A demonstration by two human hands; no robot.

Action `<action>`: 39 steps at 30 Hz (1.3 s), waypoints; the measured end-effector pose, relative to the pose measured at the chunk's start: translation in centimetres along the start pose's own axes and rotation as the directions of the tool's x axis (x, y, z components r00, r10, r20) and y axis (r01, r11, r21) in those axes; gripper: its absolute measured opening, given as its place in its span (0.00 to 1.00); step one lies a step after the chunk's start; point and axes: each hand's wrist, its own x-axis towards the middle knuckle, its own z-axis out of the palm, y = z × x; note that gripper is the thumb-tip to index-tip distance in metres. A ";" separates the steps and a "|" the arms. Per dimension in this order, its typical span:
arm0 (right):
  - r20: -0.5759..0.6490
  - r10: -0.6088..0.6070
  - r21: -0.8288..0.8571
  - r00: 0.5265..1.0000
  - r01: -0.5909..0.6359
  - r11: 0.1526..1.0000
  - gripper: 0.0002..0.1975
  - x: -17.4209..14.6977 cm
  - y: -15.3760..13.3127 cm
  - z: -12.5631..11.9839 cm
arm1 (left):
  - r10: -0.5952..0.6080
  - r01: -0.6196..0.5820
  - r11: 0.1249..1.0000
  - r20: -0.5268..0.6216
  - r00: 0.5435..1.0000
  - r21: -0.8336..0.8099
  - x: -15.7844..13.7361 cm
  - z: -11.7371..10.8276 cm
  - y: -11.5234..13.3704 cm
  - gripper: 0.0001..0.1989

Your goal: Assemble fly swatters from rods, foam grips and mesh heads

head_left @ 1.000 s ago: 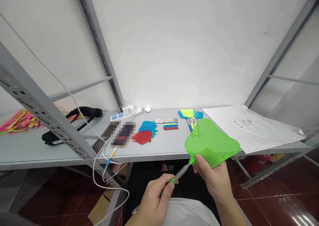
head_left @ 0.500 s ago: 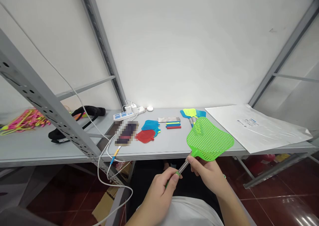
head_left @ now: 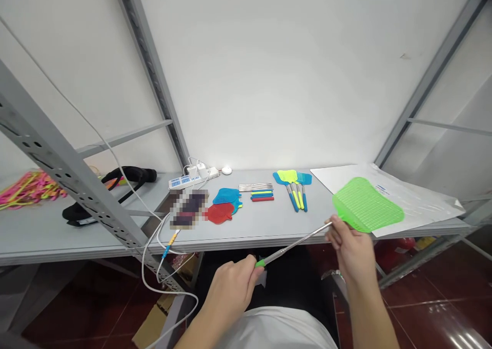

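Note:
A green fly swatter (head_left: 367, 204) is held in both hands in front of the table edge, its metal telescopic rod drawn out between them. My left hand (head_left: 237, 282) is closed round the green handle, most of which it hides. My right hand (head_left: 351, 244) pinches the rod's far end just below the perforated green head. On the table beyond lie finished-looking swatters (head_left: 295, 189) with blue and yellow heads and short handles. Left of them are loose blue heads (head_left: 226, 196), a red head (head_left: 220, 213), metal rods (head_left: 255, 187) and coloured handle sleeves (head_left: 262, 196).
A white plastic package (head_left: 418, 195) lies at the table's right. A power strip (head_left: 194, 178), a pixelated device (head_left: 189, 209) and a white cable (head_left: 144, 267) are at left, by the grey shelf post (head_left: 88, 180). Farther left are a black strap (head_left: 111, 195) and pink-yellow strips (head_left: 31, 189).
My right hand has moved right with the green head, and the rod has lengthened. My left hand has shifted slightly left and stays on the handle.

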 end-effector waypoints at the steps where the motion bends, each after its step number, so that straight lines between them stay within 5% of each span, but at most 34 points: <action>1: -0.056 -0.026 0.027 0.998 0.027 0.999 0.13 0.6 -0.3 -0.7 | 0.036 -0.034 0.997 -0.032 0.999 0.064 0.0 0.2 -0.2 0.14; 5: -0.186 -0.087 0.087 0.979 0.105 0.991 0.13 1.5 -1.3 -1.3 | 0.148 -0.128 0.979 -0.118 0.982 0.158 0.4 0.6 -0.3 0.14; 9: -0.215 -0.044 0.183 0.976 0.085 0.979 0.13 -0.5 -0.1 1.6 | 0.184 -0.163 0.977 -0.163 0.969 0.138 0.4 0.1 0.3 0.13; 12: 0.038 0.088 0.174 0.995 -0.094 0.980 0.15 -3.3 2.1 4.4 | 0.189 -0.171 0.979 -0.184 0.965 0.107 -0.1 -0.6 0.1 0.12; 16: 0.330 0.209 0.186 0.921 -0.281 0.942 0.19 -6.3 3.8 6.6 | 0.117 -0.110 0.993 -0.303 0.946 0.042 -0.4 -1.5 -2.3 0.10; 19: 0.391 0.245 0.184 0.887 -0.336 0.924 0.18 -6.9 3.4 7.0 | -0.147 0.026 0.968 -0.477 0.867 -0.250 0.4 -1.5 -4.3 0.12; 20: 0.397 0.254 0.200 0.882 -0.353 0.914 0.17 -6.9 3.1 7.0 | -0.295 0.053 0.901 -0.521 0.801 -0.430 0.8 -1.4 -4.6 0.16; 22: 0.394 0.261 0.249 0.881 -0.376 0.892 0.16 -6.8 2.6 7.1 | -0.584 0.013 0.621 -0.451 0.675 -0.784 1.8 -0.9 -4.2 0.25; 23: 0.393 0.262 0.267 0.882 -0.382 0.885 0.15 -6.8 2.5 7.2 | -0.658 -0.026 0.441 -0.342 0.670 -0.897 2.3 -0.6 -3.5 0.27; 25: 0.400 0.263 0.268 0.878 -0.387 0.883 0.15 -6.8 2.5 7.4 | -0.644 0.001 0.123 -0.079 0.761 -0.992 3.3 0.1 -1.1 0.20; 26: 0.406 0.267 0.259 0.874 -0.390 0.883 0.15 -6.7 2.5 7.4 | -0.592 0.041 0.036 0.012 0.806 -0.999 3.8 0.4 0.3 0.18; 28: 0.397 0.289 0.257 0.871 -0.408 0.876 0.16 -6.6 2.4 7.5 | -0.432 0.143 -0.045 0.149 0.890 -0.989 5.0 1.0 3.3 0.19; 32: 0.318 0.317 0.278 0.894 -0.407 0.870 0.16 -6.0 1.4 7.0 | -0.406 0.105 -0.087 0.131 0.905 -0.991 7.3 1.7 7.4 0.22; 36: 0.286 0.232 0.213 0.930 -0.298 0.930 0.17 -4.9 -0.1 5.6 | -0.472 -0.016 -0.046 0.007 0.881 -0.999 7.4 1.4 6.8 0.24; 39: 0.217 0.199 0.198 0.956 -0.243 0.950 0.17 -3.4 -1.1 3.9 | -0.586 -0.144 -0.045 -0.090 0.805 -0.989 6.3 0.2 4.1 0.24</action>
